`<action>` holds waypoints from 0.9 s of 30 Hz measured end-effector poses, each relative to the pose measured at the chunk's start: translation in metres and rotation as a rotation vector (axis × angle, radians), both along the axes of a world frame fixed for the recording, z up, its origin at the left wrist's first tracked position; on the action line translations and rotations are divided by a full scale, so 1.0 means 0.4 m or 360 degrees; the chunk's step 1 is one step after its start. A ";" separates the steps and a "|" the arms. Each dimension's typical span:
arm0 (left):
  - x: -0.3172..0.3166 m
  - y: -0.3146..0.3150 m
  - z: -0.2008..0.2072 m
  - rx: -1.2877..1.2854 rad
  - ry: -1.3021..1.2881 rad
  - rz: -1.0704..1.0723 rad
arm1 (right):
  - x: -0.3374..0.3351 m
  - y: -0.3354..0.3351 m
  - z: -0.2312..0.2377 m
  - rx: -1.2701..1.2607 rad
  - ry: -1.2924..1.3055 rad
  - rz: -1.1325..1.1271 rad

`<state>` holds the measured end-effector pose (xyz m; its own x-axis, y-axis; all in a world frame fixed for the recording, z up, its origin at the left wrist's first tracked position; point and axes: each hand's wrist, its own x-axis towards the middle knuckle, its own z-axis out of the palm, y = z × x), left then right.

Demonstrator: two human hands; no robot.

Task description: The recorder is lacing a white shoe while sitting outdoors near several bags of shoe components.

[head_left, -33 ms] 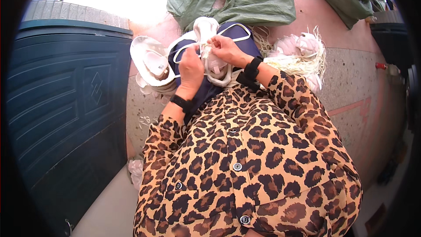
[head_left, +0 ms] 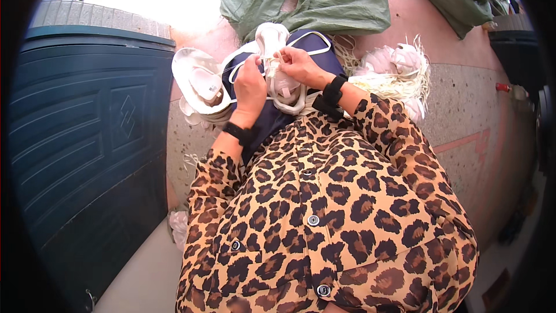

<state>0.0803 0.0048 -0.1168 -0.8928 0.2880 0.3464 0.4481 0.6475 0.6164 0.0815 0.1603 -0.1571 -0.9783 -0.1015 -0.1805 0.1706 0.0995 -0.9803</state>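
Observation:
A white shoe (head_left: 272,37) with a pale pinkish filling lies on my lap over dark blue cloth (head_left: 278,120). My right hand (head_left: 302,66) is closed in a pinch above its lacing area, where a cream shoelace (head_left: 270,68) shows at the fingertips. Just left of the shoe is my left hand (head_left: 250,88), fingers curled and pressed together; whatever they hold is hidden. White cord-like loops (head_left: 321,52) lie over the dark cloth around the shoe. Both wrists wear black bands.
More white shoes (head_left: 184,61) are stacked at my left. A heap of cream laces (head_left: 399,87) with pale pink wrapped pieces (head_left: 379,61) lies at my right. Large green sacks (head_left: 347,6) stand ahead. A dark blue panelled door (head_left: 95,104) borders the left.
My left hand has shifted slightly up and to the left. The right hand and the shoe look unmoved.

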 end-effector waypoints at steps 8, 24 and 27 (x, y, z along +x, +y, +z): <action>-0.060 -0.003 -0.009 -0.0305 -0.0210 -0.0552 | 0.008 0.006 0.019 -0.0312 -0.0208 0.0064; 0.032 -0.261 0.038 0.0291 -0.0878 0.0432 | 0.173 0.369 -0.083 0.0369 -0.0538 -0.0848; 0.010 -0.196 0.063 0.1502 -0.1222 0.0362 | 0.050 0.302 0.006 0.0721 0.0466 -0.0817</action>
